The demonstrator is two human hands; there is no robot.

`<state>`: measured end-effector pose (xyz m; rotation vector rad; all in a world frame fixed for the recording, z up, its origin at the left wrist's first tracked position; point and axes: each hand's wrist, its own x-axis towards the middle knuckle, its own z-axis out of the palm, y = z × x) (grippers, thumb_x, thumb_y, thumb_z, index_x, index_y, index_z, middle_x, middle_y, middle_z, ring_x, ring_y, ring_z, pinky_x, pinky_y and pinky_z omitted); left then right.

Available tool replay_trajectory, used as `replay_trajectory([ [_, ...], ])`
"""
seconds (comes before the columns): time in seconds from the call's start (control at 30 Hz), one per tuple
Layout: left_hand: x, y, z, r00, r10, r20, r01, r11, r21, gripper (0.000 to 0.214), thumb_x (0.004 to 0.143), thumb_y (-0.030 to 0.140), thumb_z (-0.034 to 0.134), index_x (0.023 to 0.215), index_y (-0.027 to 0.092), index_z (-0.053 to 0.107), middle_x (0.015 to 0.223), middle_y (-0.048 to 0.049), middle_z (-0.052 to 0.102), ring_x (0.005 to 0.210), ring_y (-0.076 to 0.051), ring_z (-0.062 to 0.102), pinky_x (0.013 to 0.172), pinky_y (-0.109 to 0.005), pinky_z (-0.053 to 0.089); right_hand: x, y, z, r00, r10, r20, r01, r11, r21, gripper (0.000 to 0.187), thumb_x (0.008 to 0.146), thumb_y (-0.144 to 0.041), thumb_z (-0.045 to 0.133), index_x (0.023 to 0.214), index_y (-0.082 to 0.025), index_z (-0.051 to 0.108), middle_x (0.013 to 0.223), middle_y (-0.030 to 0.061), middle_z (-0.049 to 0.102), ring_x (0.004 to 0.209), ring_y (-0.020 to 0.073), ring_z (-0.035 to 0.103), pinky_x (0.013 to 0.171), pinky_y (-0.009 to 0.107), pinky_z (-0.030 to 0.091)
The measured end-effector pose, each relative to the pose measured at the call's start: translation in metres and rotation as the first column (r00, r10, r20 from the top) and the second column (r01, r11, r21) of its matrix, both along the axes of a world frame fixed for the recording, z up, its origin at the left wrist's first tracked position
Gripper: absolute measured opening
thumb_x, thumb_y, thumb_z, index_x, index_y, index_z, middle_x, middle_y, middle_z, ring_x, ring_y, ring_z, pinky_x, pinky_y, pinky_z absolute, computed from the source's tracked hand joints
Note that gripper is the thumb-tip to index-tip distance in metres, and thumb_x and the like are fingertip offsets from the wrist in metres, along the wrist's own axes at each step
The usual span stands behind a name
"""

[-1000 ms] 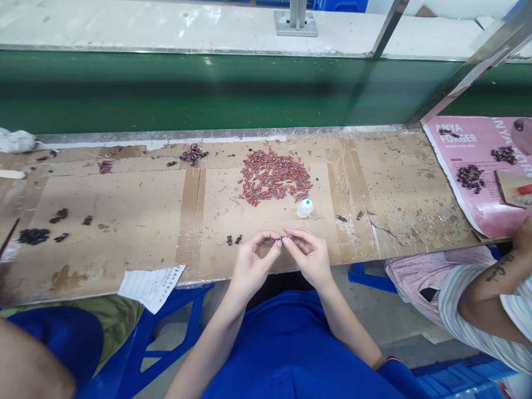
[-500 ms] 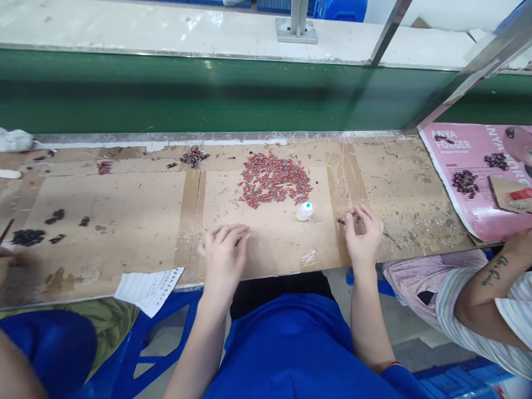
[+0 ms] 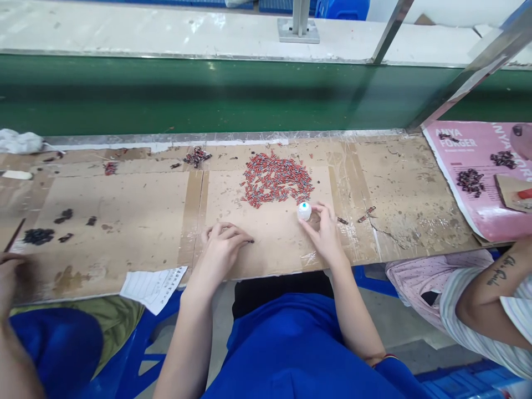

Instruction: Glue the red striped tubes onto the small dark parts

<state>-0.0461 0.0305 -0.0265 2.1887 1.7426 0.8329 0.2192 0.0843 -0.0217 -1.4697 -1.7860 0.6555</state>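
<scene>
My left hand [image 3: 220, 249] rests low over the cardboard, its fingers closed on a small dark part [image 3: 250, 241] at the fingertips. My right hand [image 3: 326, 233] has thumb and fingers around a small white bottle [image 3: 304, 211] with a blue-green tip. Beyond the bottle lies a wide pile of small red-and-silver parts [image 3: 276, 180]. To the right of my right hand, a dark part [image 3: 342, 220] and some reddish-dark parts [image 3: 366, 215] lie on the cardboard.
Cardboard [image 3: 158, 205] covers the bench. A dark-and-red cluster [image 3: 197, 157] sits behind, left of the pile. Black parts [image 3: 39, 236] and a paper slip [image 3: 153, 288] are at left, near a co-worker's hand [image 3: 10, 271]. Another person's arm [image 3: 494, 282] is by a pink sheet [image 3: 461, 166].
My right hand has left the parts on the right, moved left and taken hold of the white bottle. The left hand stays near its place, with the dark part now pointing right.
</scene>
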Motion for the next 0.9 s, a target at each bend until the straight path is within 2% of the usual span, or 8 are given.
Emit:
replay_trajectory([
  [0.1,0.010,0.001,0.000,0.999,-0.029,-0.027,0.027,0.998,-0.059,0.027,0.093,0.027,0.050,0.083,0.033,0.075,0.083,-0.0046,0.073,0.089,-0.026,0.055,0.085,-0.045,0.033,-0.002,-0.004,0.001,0.982,-0.035,-0.187,0.024,0.998,-0.058,0.034,0.082,-0.046,0.062,0.105,-0.021,0.061,0.107,0.0104,0.065,0.109,0.0278,0.059,0.097,0.047,0.044],
  [0.17,0.020,0.002,-0.001,0.999,-0.032,-0.027,0.031,0.998,-0.062,0.025,0.093,0.026,0.051,0.088,0.031,0.075,0.086,-0.0049,0.072,0.090,-0.025,0.055,0.083,-0.042,0.037,-0.005,-0.007,0.002,0.905,-0.091,-0.416,0.048,0.992,-0.113,0.033,0.080,-0.047,0.063,0.101,-0.021,0.062,0.099,0.0075,0.067,0.094,0.0240,0.063,0.084,0.039,0.050],
  [0.27,0.035,0.002,-0.002,1.000,-0.013,-0.012,0.012,1.000,-0.017,0.022,0.093,0.026,0.052,0.093,0.027,0.074,0.092,-0.0063,0.070,0.093,-0.024,0.056,0.083,-0.040,0.041,-0.011,-0.011,0.005,0.637,-0.217,-0.739,0.037,0.967,-0.251,0.032,0.074,-0.047,0.066,0.090,-0.020,0.065,0.083,0.0037,0.067,0.069,0.0170,0.061,0.056,0.027,0.047],
  [0.33,0.041,0.003,-0.003,1.000,0.009,-0.019,-0.009,1.000,0.002,0.022,0.094,0.028,0.051,0.098,0.026,0.073,0.096,-0.0072,0.069,0.097,-0.024,0.056,0.085,-0.040,0.042,-0.016,-0.012,0.007,0.454,-0.318,-0.832,0.011,0.936,-0.352,0.031,0.072,-0.049,0.066,0.083,-0.019,0.065,0.074,0.0025,0.066,0.059,0.0134,0.056,0.044,0.023,0.040],
  [0.43,0.041,0.002,-0.003,0.999,0.020,-0.030,-0.020,1.000,0.015,0.022,0.094,0.030,0.051,0.106,0.025,0.069,0.099,-0.0077,0.071,0.098,-0.024,0.060,0.086,-0.040,0.041,-0.024,-0.013,0.010,0.337,-0.419,-0.843,-0.016,0.893,-0.450,0.033,0.070,-0.050,0.067,0.078,-0.019,0.064,0.066,0.0005,0.064,0.050,0.0093,0.051,0.039,0.020,0.033],
  [0.57,0.037,0.002,-0.003,1.000,-0.021,0.011,0.020,0.999,0.031,0.018,0.094,0.028,0.053,0.104,0.024,0.068,0.098,-0.0049,0.075,0.095,-0.022,0.066,0.085,-0.038,0.040,-0.033,-0.016,0.010,0.442,-0.417,-0.794,0.003,0.886,-0.464,0.029,0.061,-0.040,0.078,0.074,-0.018,0.064,0.057,-0.0049,0.058,0.043,0.0055,0.041,0.038,0.019,0.029],
  [0.73,0.040,0.003,-0.002,0.998,-0.031,0.052,0.028,0.998,0.052,0.013,0.092,0.027,0.057,0.098,0.024,0.068,0.093,-0.0015,0.077,0.087,-0.019,0.070,0.084,-0.037,0.040,-0.036,-0.019,0.010,0.647,-0.328,-0.688,0.077,0.926,-0.368,0.023,0.063,-0.040,0.076,0.067,-0.018,0.070,0.066,0.0026,0.070,0.058,0.0150,0.061,0.054,0.026,0.048],
  [0.9,0.043,0.003,-0.002,0.997,-0.020,0.068,0.015,0.996,0.085,0.011,0.091,0.028,0.059,0.095,0.024,0.068,0.091,-0.0007,0.078,0.082,-0.017,0.072,0.087,-0.037,0.039,-0.034,-0.022,0.009,0.776,-0.285,-0.562,0.124,0.943,-0.307,0.023,0.066,-0.041,0.075,0.064,-0.018,0.070,0.065,0.0038,0.072,0.060,0.0189,0.065,0.056,0.029,0.051],
])
